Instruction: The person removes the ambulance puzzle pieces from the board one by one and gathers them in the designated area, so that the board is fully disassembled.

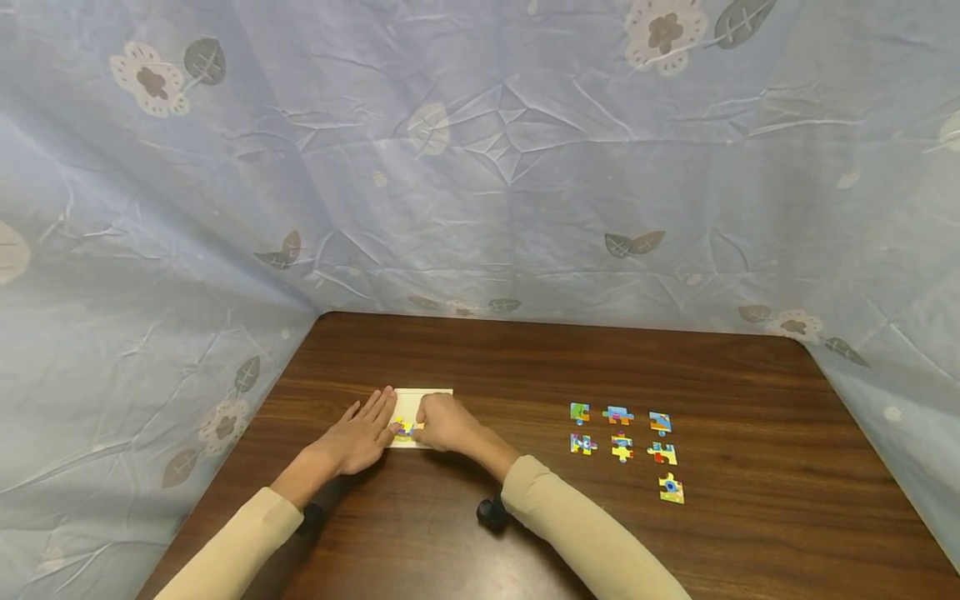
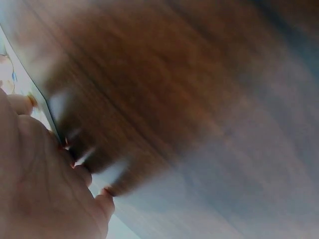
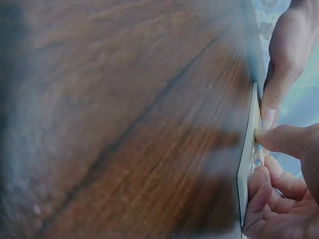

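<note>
A small pale puzzle board (image 1: 411, 402) lies on the table between the two hands. Colourful puzzle pieces (image 1: 403, 428) show along its lower left part, partly covered by fingers. The left hand (image 1: 363, 435) rests across the board's left edge with its fingers straight, and its thumb touches the pieces. In the left wrist view the left hand (image 2: 40, 169) hides most of the board. Over the board's right side the right hand (image 1: 447, 423) has curled fingers. The right wrist view shows its thumb (image 3: 281, 139) and fingertips about a small puzzle piece (image 3: 257, 161), mostly hidden.
To the right, several loose puzzle pieces (image 1: 622, 448) lie spaced in rows on the brown wooden table (image 1: 525, 367). A floral cloth (image 1: 480, 208) hangs behind the table and at both sides. Black devices (image 1: 492, 514) sit under the wrists.
</note>
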{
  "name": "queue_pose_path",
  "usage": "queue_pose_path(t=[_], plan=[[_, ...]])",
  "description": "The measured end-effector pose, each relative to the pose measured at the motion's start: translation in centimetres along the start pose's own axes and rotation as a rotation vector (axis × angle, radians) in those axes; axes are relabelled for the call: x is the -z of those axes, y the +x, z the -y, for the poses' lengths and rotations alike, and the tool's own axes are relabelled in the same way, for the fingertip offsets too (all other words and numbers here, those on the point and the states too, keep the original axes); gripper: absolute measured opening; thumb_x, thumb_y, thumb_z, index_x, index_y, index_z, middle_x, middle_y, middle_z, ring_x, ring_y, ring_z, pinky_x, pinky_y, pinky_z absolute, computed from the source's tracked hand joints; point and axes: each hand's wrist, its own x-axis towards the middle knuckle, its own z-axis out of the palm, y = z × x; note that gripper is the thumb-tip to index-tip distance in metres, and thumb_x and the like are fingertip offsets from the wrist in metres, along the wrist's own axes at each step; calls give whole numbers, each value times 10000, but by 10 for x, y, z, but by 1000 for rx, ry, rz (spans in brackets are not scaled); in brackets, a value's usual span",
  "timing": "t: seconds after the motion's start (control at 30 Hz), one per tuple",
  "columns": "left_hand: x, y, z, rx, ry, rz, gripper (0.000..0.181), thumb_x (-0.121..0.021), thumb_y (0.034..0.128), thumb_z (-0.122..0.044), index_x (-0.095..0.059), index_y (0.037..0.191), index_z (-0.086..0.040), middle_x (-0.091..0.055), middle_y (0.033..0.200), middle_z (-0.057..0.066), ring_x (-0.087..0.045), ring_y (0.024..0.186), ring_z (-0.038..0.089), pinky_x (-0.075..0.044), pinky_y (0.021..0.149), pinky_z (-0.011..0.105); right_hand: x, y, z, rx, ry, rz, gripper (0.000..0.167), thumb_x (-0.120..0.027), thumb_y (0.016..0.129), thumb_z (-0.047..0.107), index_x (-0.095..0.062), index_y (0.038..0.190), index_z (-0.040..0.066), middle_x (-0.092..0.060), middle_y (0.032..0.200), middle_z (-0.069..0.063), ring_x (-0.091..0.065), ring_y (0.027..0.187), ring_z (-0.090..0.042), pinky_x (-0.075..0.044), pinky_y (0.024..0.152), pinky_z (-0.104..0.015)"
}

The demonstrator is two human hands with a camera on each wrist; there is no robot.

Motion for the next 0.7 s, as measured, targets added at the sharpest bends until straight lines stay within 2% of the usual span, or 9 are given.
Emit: queue_pose_path(t=[0.1,0.13,0.37,0.5,0.7], plan=[[-1,0,2,-13,-11,-4,700,-258,1162,-414,-13,1680,-12,12,1780,181,-23,1657,418,-49,1323,672,0,-2,0,0,42,15,434,-810,909,175,-499,610,131,-446,614,65,-357,496,-40,-295,448,-164],[-1,0,2,-15,-11,-5,701,-259,1161,-415,-14,1680,-10,13,1779,183,-23,1656,419,-48,1322,674,1,-2,0,7,49,6,430,-814,906,171,-501,612,140,-440,611,74,-359,495,-34,-296,449,-159],[2,1,4,-12,10,-16,694,-274,1161,-400,-40,1680,-3,-15,1778,192,-48,1654,423,-74,1321,674,4,-8,-1,57,114,-84,156,-836,880,106,-683,877,82,-608,742,59,-510,641,-16,-450,585,-145],[2,1,4,-10,20,-16,690,-278,1161,-395,-53,1679,3,-27,1777,195,-60,1654,423,-87,1320,673,5,-11,-4,66,190,-88,130,-801,895,46,-677,889,83,-654,757,34,-542,646,-13,-477,591,-146],[1,0,2,-12,11,-11,702,-275,1161,-412,-34,1680,-5,-16,1779,190,-52,1655,419,-77,1320,676,14,-22,-8,64,294,-118,119,-816,884,39,-713,871,98,-742,789,10,-593,655,2,-520,600,-151]])
